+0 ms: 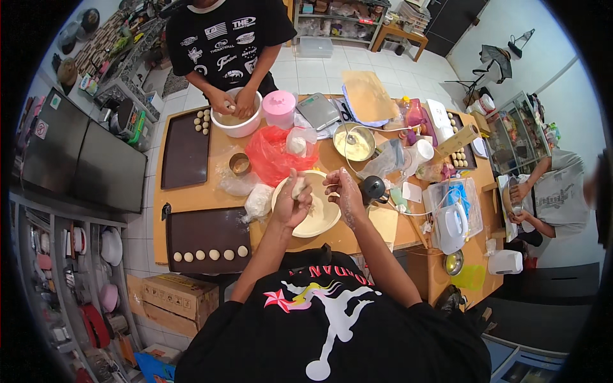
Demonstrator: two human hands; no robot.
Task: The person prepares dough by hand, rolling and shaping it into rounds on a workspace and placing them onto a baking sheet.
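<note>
My left hand (292,205) is raised over a cream bowl (327,228), its fingers curled round a pale lump of dough (299,187). Across from it, my right hand (345,198) hovers above the bowl's right side, fingers loosely bent and apart, with flour on the skin and nothing seen in them. My forearms hide part of the bowl, and what lies in it is only partly visible. To the left, a dark baking tray (204,233) carries a row of several round dough balls (200,255) along its near edge. A floury plastic bag (258,203) sits beside the bowl.
Opposite, a person's hands (237,105) work in a white tub (246,127). Another dark tray (185,156) holds dough balls. Nearby are a red plastic bag (274,153), a pan of yellow mixture (355,142) and a black-topped jug (373,189). Another person (555,198) holds a bowl at right.
</note>
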